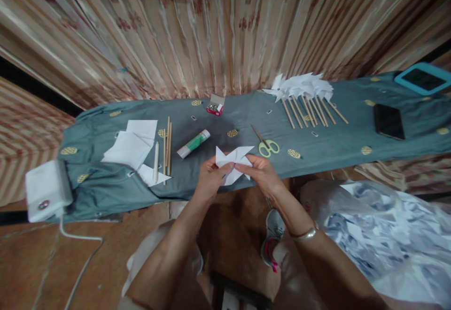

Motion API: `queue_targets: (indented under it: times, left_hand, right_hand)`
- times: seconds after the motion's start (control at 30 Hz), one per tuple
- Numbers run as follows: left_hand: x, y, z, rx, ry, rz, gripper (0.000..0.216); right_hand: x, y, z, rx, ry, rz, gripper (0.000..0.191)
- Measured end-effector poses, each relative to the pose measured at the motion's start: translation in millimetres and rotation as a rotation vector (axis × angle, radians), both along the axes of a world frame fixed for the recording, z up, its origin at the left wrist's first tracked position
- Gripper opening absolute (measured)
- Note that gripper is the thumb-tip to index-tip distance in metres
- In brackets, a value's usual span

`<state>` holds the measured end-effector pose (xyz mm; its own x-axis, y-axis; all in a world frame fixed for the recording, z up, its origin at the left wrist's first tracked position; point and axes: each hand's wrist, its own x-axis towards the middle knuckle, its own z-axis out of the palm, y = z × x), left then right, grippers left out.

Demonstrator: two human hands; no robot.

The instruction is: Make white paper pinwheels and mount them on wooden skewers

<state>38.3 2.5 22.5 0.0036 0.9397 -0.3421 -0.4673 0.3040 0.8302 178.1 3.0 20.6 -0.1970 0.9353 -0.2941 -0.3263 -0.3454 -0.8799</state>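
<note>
Both hands hold one folded white paper piece (233, 159) just above the near edge of the counter (352, 131). The fingers of the left hand (210, 178) pinch its left side, and the fingers of the right hand (262, 174) close on its right side. It has pointed flaps but no stick. At the far right lies a row of finished pinwheels (303, 87) on sticks. At the left, paper sheets (131, 148) and bare sticks (167, 143) lie unused, so I judge that several pieces are done and some remain. A glue stick (193, 143) and scissors (267, 146) lie near.
</note>
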Motion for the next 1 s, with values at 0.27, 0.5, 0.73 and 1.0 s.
queue_targets:
  times: [0.27, 0.5, 0.73, 1.0]
  left_hand:
    - [-6, 1, -2.2, 0.012, 0.02, -0.015, 0.039]
    - [-9, 1, -2.1, -0.008, 0.031, 0.003, 0.039]
    - [-12, 1, -1.6, -0.029, 0.02, 0.0, 0.039]
    - [-16, -2, -0.1, -0.014, 0.02, 0.025, 0.041]
  right_hand:
    - [-4, 3, 1.0, 0.006, -0.016, -0.012, 0.033]
    - [-7, 6, -2.8, 0.033, -0.025, 0.009, 0.033]
    - [-10, 7, -3.7, 0.037, -0.01, 0.037, 0.032]
    - [-16, 6, -7.4, 0.003, 0.002, 0.03, 0.032]
